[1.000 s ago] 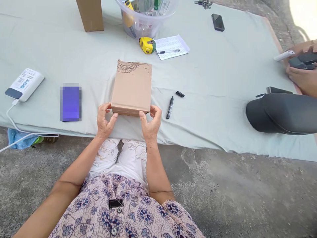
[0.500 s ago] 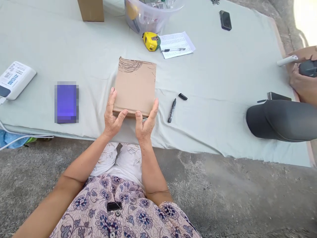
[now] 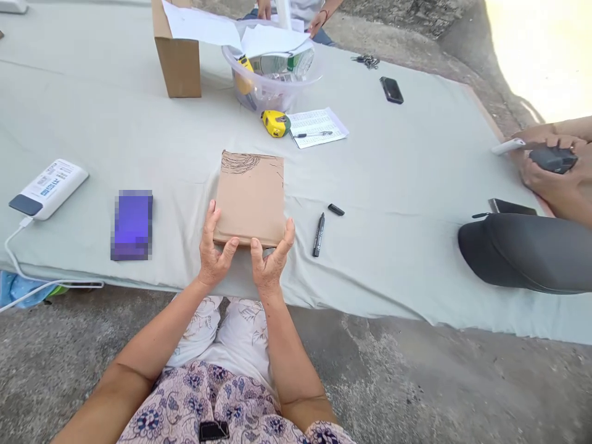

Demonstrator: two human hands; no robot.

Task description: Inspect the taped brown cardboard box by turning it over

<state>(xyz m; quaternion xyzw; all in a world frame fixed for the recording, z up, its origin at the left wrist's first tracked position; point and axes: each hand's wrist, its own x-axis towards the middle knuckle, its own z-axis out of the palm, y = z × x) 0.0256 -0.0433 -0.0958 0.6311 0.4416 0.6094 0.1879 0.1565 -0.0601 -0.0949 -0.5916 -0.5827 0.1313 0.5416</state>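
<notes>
Brown rectangular cardboard box framed between the left hand and right hand.
It lies on pale grey-green cloth, scribbled end away from the body. Both bare forearms reach forward, converging slightly; thumbs point forward at its near edge, well parted from fingers extended along its sides. Whether either hand grips it, I cannot tell.

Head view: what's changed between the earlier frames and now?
Left hand and right hand slid forward from the cardboard box's near corners; fingers now lie alongside it, thumbs closer together at its near edge. The view tilted up, revealing white papers over the basin and another person's hands. Box, marker, cap and tape measure look unmoved.
</notes>
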